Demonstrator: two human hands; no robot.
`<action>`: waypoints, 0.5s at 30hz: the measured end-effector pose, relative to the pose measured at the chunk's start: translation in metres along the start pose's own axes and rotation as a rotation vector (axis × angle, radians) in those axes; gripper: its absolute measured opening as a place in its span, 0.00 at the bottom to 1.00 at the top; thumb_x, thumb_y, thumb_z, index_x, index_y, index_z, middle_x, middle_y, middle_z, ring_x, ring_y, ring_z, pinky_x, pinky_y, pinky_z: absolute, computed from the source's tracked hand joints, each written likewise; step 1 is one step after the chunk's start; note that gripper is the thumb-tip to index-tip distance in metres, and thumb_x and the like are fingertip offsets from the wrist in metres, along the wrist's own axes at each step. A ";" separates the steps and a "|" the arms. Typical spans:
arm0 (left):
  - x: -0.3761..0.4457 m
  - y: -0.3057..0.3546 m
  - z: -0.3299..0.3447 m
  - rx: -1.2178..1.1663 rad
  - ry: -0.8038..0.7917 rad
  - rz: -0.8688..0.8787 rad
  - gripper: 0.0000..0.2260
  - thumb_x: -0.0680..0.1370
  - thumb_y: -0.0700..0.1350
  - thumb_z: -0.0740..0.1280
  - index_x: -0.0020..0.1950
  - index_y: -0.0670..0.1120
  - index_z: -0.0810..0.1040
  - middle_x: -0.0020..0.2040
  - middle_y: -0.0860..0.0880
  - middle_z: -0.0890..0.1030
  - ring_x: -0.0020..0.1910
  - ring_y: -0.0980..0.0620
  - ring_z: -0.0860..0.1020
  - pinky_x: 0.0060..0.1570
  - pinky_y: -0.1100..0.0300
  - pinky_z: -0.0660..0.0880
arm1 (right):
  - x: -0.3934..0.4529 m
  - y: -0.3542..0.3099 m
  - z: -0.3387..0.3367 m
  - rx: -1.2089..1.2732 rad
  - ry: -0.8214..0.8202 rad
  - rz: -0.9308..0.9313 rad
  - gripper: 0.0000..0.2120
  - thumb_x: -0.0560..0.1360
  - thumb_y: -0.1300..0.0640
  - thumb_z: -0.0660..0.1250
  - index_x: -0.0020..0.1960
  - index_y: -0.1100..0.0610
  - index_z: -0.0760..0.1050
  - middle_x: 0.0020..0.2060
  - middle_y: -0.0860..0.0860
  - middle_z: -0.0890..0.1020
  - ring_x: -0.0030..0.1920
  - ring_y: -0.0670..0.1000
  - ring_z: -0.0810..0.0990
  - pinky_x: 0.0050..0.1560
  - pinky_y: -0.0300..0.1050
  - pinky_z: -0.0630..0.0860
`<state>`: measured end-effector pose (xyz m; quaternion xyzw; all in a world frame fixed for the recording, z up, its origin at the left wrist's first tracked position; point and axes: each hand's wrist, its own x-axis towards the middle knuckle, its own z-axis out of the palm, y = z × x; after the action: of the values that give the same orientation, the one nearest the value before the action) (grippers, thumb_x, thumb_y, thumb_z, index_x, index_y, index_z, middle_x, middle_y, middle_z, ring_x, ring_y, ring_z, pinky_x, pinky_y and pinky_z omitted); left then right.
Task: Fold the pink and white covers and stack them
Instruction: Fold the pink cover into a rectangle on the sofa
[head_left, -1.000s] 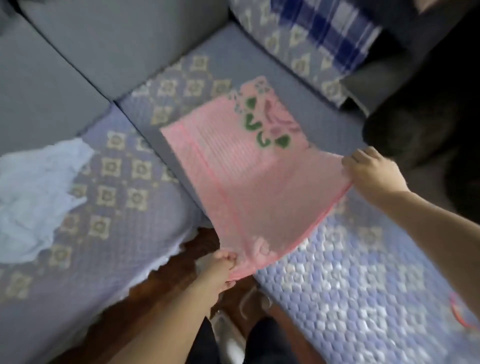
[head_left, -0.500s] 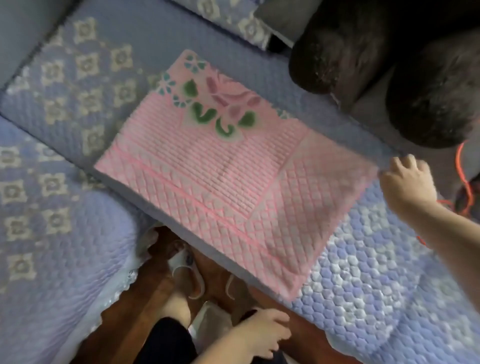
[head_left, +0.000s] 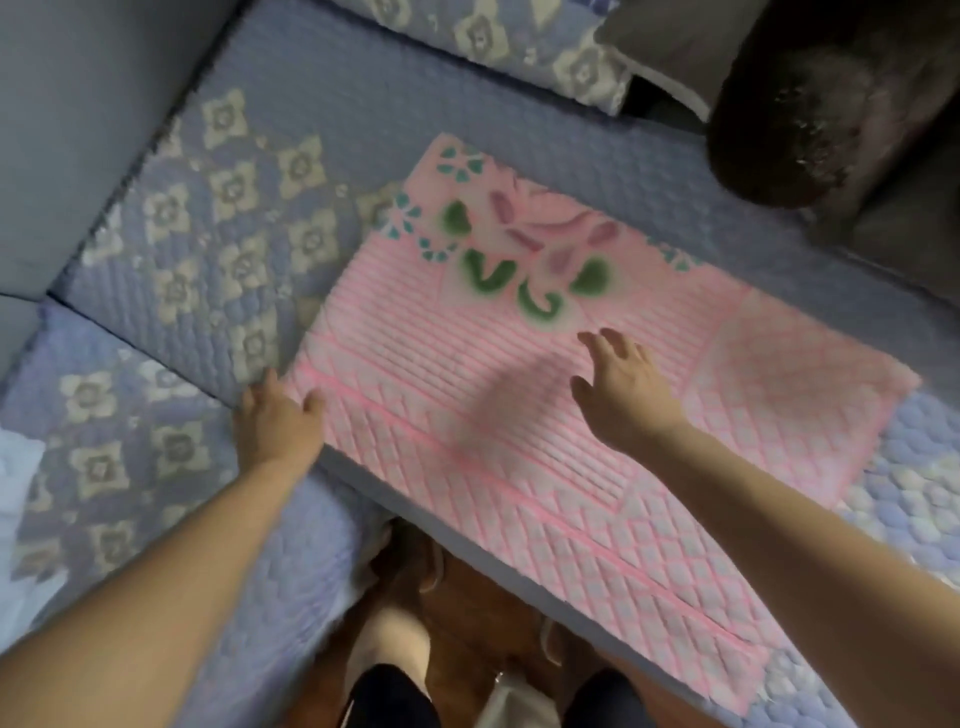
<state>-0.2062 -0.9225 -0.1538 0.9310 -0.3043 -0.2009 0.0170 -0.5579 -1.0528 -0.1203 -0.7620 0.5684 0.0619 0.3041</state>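
Observation:
The pink quilted cover (head_left: 545, 441), printed with green and purple flowers at its far end, lies spread flat on the blue quilted sofa seat (head_left: 218, 249). My left hand (head_left: 278, 418) rests at the cover's near left corner, thumb on the pink cloth and fingers on the seat beside it. With fingers spread, my right hand (head_left: 623, 392) is over the middle of the cover and throws a shadow to its left; whether it touches the cloth is unclear. A bit of the white cover (head_left: 15, 467) shows at the left edge of the view.
A dark furry cushion (head_left: 831, 104) sits at the far right, close to the cover's far edge. Grey sofa backrests (head_left: 78, 130) rise on the left. A patterned pillow (head_left: 519, 41) lies at the top. Below, between the seats, are the wooden floor (head_left: 467, 613) and my legs.
The pink cover, held up by both hands a second ago, now lies flat on the seat. My left hand came up to its left corner and my right hand moved from its right edge to its middle.

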 end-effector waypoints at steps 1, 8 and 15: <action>0.023 -0.009 -0.003 -0.009 -0.024 -0.032 0.33 0.78 0.55 0.67 0.77 0.39 0.63 0.71 0.32 0.68 0.71 0.33 0.66 0.71 0.43 0.64 | 0.014 -0.021 0.002 0.004 0.013 -0.018 0.29 0.79 0.54 0.64 0.77 0.58 0.61 0.74 0.60 0.65 0.72 0.63 0.64 0.72 0.55 0.62; 0.069 -0.024 0.005 -0.314 -0.399 -0.014 0.32 0.60 0.68 0.70 0.53 0.47 0.76 0.49 0.45 0.82 0.48 0.43 0.83 0.47 0.47 0.80 | 0.118 -0.158 0.038 0.089 0.130 -0.021 0.25 0.77 0.56 0.67 0.72 0.62 0.69 0.67 0.62 0.72 0.66 0.66 0.70 0.68 0.56 0.66; 0.014 -0.047 -0.007 -0.123 -0.070 0.815 0.24 0.77 0.37 0.62 0.72 0.51 0.73 0.66 0.44 0.74 0.57 0.42 0.75 0.55 0.49 0.76 | 0.253 -0.213 0.040 0.251 0.073 0.421 0.52 0.63 0.30 0.62 0.80 0.52 0.53 0.74 0.62 0.65 0.69 0.63 0.71 0.66 0.63 0.72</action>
<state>-0.1669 -0.8935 -0.1596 0.7240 -0.6360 -0.2270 0.1407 -0.2679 -1.2055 -0.1803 -0.5847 0.7284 0.0253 0.3563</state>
